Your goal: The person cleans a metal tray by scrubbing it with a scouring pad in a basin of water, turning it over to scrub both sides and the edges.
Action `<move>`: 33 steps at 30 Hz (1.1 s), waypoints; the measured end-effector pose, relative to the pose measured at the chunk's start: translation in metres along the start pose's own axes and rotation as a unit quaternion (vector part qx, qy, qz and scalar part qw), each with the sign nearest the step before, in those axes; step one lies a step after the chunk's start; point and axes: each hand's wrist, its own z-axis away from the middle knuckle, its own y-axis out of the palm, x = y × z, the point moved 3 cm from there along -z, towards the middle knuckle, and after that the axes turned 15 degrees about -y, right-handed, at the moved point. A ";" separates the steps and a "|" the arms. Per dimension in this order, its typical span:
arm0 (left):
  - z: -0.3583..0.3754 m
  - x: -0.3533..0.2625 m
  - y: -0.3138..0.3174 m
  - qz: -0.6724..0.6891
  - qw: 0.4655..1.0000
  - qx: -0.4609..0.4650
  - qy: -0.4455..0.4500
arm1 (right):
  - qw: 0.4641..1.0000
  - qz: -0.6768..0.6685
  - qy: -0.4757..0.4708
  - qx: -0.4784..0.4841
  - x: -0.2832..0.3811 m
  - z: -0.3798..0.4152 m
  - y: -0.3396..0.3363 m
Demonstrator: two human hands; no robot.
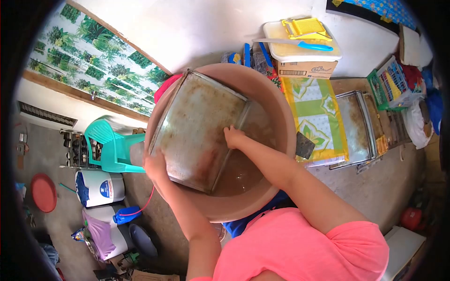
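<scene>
A rectangular metal tray [197,126] with brown stains leans tilted inside a large round pinkish-brown basin [225,214]. Brownish water [241,178] shows in the basin, beside and below the tray. My left hand [154,165] is closed on the tray's left edge, near the basin's rim. On the tray's right edge, my right hand [233,137] has its fingers bent over the metal, gripping it. The undersides of both hands are hidden.
Right of the basin lies a patterned cloth [311,112], with a box [304,69], a blue-handled knife [314,46] and a yellow slicer [307,29] behind. More metal trays [354,126] lie farther right. A green chair [115,145] stands at the left, near white containers [101,187].
</scene>
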 end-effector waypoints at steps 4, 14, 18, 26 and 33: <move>-0.022 -0.058 0.045 0.007 0.994 -0.017 0.110 | 1.000 0.012 -0.007 -0.011 -0.003 -0.004 0.005; -0.050 -0.098 0.030 0.041 0.986 0.079 0.144 | 0.994 0.077 -0.048 0.059 0.006 0.001 -0.025; -0.006 -0.102 -0.027 0.044 0.995 0.049 0.081 | 0.994 0.079 -0.008 0.074 -0.014 -0.014 -0.021; 0.019 -0.062 -0.080 0.184 0.982 -0.042 0.018 | 0.998 -0.009 0.018 -0.055 0.000 0.010 -0.053; 0.020 -0.014 -0.059 0.509 0.859 -0.048 0.021 | 0.870 -0.434 -0.073 -0.221 0.006 0.021 -0.092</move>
